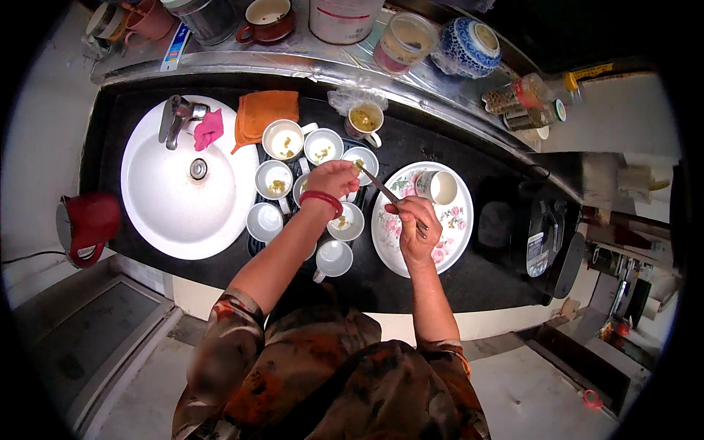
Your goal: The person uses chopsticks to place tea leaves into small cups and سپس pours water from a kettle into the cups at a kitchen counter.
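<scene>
My right hand (418,229) is closed around the handle of a slim metal utensil (383,188), perhaps a spoon. Its far tip, carrying a yellowish-green bit, meets the fingertips of my left hand (334,178). Those fingers are pinched together; what they hold, if anything, is too small to tell. Beneath and around the left hand stand several white cups (334,258) on a dark rack. Yellowish-green bits lie in some of them, as in one cup (275,180) at the left. Behind the group, a mug (365,117) holds more of the yellowish stuff.
A flowered tray (394,253) bears a white cup (436,187) at the right. To the left are a round sink (147,220) with a tap (176,121), an orange cloth (268,116) and a red kettle (92,224). Jars and a blue-white bowl (471,48) line the back shelf.
</scene>
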Demonstrator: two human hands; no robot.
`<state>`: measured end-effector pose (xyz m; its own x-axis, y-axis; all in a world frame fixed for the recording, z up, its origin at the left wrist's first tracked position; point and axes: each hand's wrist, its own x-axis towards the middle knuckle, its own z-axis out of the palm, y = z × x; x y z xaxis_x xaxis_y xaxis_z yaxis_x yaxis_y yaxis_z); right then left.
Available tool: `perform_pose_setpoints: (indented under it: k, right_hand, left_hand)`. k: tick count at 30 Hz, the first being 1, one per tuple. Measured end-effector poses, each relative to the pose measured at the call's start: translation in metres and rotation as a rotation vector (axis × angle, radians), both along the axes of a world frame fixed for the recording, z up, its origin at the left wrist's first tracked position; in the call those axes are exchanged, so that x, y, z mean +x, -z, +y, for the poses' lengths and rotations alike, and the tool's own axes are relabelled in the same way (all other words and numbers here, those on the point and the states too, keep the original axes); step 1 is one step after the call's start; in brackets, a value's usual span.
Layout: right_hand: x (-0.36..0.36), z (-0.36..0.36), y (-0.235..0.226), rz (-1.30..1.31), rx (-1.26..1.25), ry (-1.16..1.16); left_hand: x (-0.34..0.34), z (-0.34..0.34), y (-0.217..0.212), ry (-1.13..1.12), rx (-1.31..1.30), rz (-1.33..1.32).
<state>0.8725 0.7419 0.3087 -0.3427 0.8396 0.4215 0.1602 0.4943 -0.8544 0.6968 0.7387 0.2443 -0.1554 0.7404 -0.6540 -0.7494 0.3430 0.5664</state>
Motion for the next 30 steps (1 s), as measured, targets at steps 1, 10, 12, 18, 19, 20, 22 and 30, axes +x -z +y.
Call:
perform_pose_setpoints:
  k: [1, 10, 12, 18, 19, 20, 22, 30]
  right_hand:
    - [0.002, 0.0, 0.003, 0.0, 0.005, 0.024]
    - [-0.003, 0.01, 0.015, 0.301, -0.504, 0.309]
    - [-0.005, 0.013, 0.015, 0.338, -0.59, 0.352]
    - [-0.001, 0.015, 0.025, 0.352, -0.642, 0.418]
    - [-0.001, 0.016, 0.024, 0.354, -0.648, 0.427]
    - [0.0, 0.016, 0.024, 0.356, -0.653, 0.437]
    - [0.003, 0.017, 0.024, 0.391, -0.674, 0.416]
    - [0.002, 0.022, 0.018, 0.434, -0.672, 0.432]
  left_hand:
    - [0.0, 0.0, -0.001, -0.007, -0.003, 0.009]
    - [-0.019, 0.001, 0.003, -0.034, 0.014, 0.215]
    - [-0.027, 0.001, -0.003, -0.042, 0.019, 0.326]
    - [-0.044, 0.003, -0.004, -0.061, 0.041, 0.494]
    - [-0.045, 0.003, -0.004, -0.061, 0.037, 0.513]
    - [-0.046, 0.004, -0.003, -0.06, 0.034, 0.531]
    - [-0.047, 0.004, 0.001, -0.042, 0.033, 0.612]
    - [-0.05, 0.001, -0.006, -0.014, -0.053, 0.642]
